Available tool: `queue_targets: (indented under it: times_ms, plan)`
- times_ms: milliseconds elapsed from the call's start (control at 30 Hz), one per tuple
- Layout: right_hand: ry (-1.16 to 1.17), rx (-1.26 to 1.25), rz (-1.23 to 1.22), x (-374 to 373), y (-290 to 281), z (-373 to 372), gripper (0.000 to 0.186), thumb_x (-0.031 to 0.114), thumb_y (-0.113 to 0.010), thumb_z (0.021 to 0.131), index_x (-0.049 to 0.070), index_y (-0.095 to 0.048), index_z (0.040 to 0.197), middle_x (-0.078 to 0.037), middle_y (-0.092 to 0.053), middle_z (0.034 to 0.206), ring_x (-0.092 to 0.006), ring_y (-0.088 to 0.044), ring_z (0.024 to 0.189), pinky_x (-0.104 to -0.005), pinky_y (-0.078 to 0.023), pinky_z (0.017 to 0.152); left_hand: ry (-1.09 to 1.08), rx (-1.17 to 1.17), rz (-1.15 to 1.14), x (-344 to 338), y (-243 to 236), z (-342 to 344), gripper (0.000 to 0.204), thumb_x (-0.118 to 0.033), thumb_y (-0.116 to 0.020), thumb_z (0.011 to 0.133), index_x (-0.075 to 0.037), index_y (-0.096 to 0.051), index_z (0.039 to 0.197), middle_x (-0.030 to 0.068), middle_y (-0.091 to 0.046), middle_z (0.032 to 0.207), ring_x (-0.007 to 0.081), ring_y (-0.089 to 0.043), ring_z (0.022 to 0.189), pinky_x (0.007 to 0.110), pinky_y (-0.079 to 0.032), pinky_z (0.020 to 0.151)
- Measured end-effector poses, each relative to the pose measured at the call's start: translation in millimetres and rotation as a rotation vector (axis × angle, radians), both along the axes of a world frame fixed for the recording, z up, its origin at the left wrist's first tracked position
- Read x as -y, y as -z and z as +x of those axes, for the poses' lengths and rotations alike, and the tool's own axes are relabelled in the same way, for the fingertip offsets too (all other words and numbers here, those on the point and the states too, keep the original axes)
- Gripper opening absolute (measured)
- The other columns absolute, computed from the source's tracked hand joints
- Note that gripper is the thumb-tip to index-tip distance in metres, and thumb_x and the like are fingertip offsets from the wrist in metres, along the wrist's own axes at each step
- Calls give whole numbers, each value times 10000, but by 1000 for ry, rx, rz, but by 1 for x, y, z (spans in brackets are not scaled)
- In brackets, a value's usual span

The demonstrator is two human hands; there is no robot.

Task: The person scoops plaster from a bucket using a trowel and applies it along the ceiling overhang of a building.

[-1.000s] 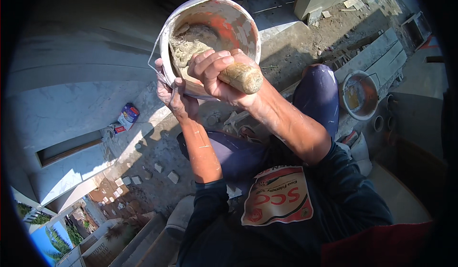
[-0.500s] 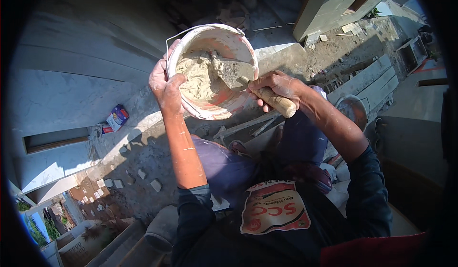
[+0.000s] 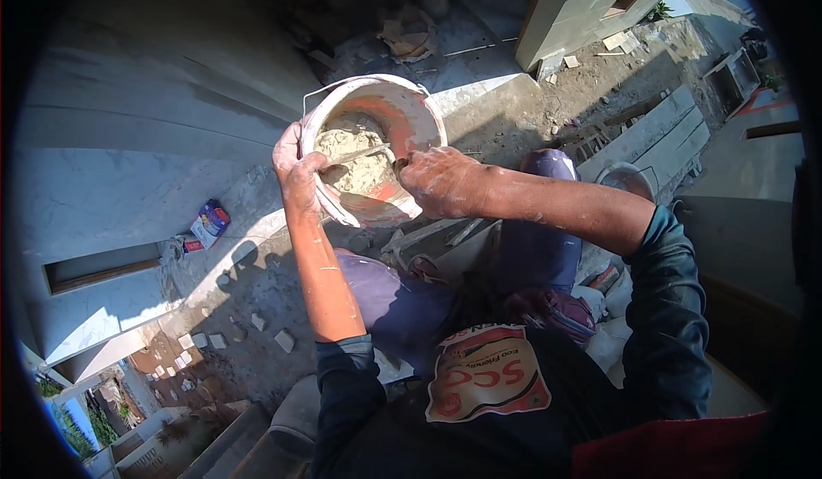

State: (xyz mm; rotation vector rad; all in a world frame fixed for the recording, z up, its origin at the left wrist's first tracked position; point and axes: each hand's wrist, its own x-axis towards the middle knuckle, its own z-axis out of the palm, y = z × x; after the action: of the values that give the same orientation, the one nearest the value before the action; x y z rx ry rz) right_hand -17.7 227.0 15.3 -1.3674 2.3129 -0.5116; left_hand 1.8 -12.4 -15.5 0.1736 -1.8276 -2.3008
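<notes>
A white, paint-stained bucket [image 3: 411,111] is tilted toward me, with pale, lumpy paste [image 3: 347,141] in its bottom. My left hand [image 3: 296,171] grips its left rim, thumb over the edge. At the bucket's right side, my right hand [image 3: 441,179] is closed around a trowel, its back turned up and hiding the handle. The narrow edge of the trowel [image 3: 364,153] shows across the paste inside the bucket.
Below are my knees and dusty ground with rubble [image 3: 282,339]. A blue-and-red bag [image 3: 209,222] lies by the marble wall [image 3: 111,196] at left. At right are pale boards [image 3: 668,145] and another bucket [image 3: 629,179]. A doorway pillar [image 3: 556,29] rises at upper right.
The bucket first moved away from upright view into a tilt, then lower in view. My right hand has rolled over and moved leftward into the bucket's side, its trowel handle now hidden.
</notes>
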Motion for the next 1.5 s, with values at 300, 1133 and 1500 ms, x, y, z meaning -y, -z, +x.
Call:
queue_targets:
  times_ms: [300,1133,1500]
  plan:
    - [465,148,-294,-16,31,-41,137,82,-569,786,-37,-624,829,-221,-652,932,-385,-628,936,-454,-505,809,8,37,77,0,1,4,637,15,-623,522,89,-575,1153,160,-649,1089,233,-628,998,313,-473,958]
    - [323,66,-547,-59,61,23,429,135,-647,868,-39,-547,1247,-218,-600,896,-337,-634,831,-412,-525,645,-385,-98,235,29,29,-6,420,145,-522,595,40,-581,997,122,-648,950,213,-626,807,295,-492,768]
    - [407,-209,-328,-83,93,100,527,56,-638,841,-61,-443,1317,-163,-541,961,-327,-637,803,-399,-556,648,-684,16,569,77,75,-13,352,126,-538,596,57,-532,941,142,-561,927,296,-605,802,437,-518,810]
